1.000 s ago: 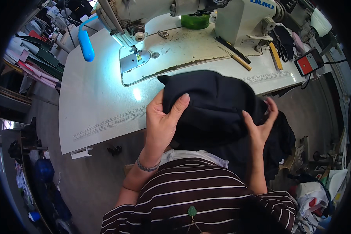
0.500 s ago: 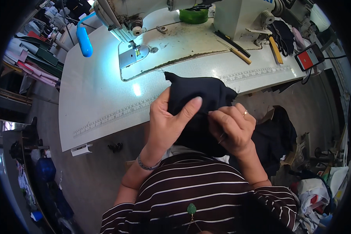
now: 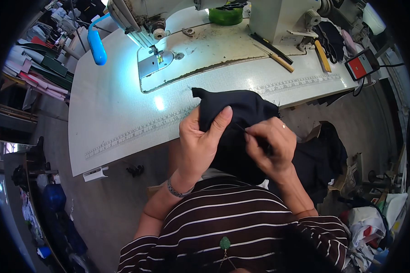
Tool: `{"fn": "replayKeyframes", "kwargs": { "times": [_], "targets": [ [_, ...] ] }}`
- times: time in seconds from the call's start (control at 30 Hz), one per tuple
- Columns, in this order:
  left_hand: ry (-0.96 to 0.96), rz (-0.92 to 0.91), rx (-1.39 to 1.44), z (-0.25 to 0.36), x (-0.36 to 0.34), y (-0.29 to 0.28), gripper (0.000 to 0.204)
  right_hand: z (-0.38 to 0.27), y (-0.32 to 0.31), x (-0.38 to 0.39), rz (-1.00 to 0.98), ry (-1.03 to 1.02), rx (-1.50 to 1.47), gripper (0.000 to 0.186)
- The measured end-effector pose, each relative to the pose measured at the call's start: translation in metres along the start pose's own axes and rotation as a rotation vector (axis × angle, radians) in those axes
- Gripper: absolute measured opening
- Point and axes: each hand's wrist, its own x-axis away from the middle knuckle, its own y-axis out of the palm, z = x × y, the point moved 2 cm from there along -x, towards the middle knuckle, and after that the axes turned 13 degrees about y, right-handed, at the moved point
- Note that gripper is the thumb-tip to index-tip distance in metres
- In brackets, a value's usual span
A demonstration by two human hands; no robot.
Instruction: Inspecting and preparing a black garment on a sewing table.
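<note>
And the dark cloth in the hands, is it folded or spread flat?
Gathered in folds, not spread: the dark cloth bunches between left hand and right hand, with visible creases.

Left of the left hand (image 3: 199, 142), bare tabletop (image 3: 109, 104) is offering passage; beyond the right hand (image 3: 276, 144), a sewing machine (image 3: 278, 22) is blocking; between both, dark cloth (image 3: 241, 105) is obstructing.

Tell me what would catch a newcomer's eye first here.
First comes the dark cloth mid-picture, gripped by the left hand, with the right hand against it. Beyond it, a sewing machine stands on the brightly lit white table, and a bright blue capsule-shaped object hangs to the machine's left.
</note>
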Motion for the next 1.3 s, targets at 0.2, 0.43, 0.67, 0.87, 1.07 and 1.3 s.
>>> {"fn": "replayKeyframes", "kwargs": {
  "times": [0.2,0.43,0.67,0.87,1.07,1.3],
  "targets": [
    [0.144,-0.158,-0.249,0.006,-0.001,0.002,0.013,0.004,0.003,0.000,-0.152,0.408,-0.255,0.005],
    [0.186,-0.107,-0.249,0.007,0.005,0.005,0.014,0.008,0.010,0.006,-0.182,0.703,-0.627,0.007],
    [0.059,-0.026,-0.029,0.001,0.003,0.001,0.012,0.017,0.006,0.004,-0.404,0.933,-0.869,0.007],
    [0.094,-0.009,-0.052,-0.001,0.004,-0.004,0.009,0.011,-0.026,-0.007,-0.209,0.630,-0.300,0.035],
    [0.128,0.011,-0.056,-0.003,0.007,0.002,0.010,-0.020,-0.013,0.005,-0.279,0.557,-0.151,0.026],
    [0.129,0.047,-0.030,-0.007,0.013,0.005,0.012,-0.018,-0.003,0.005,-0.198,0.382,-0.004,0.022]
  ]
}}
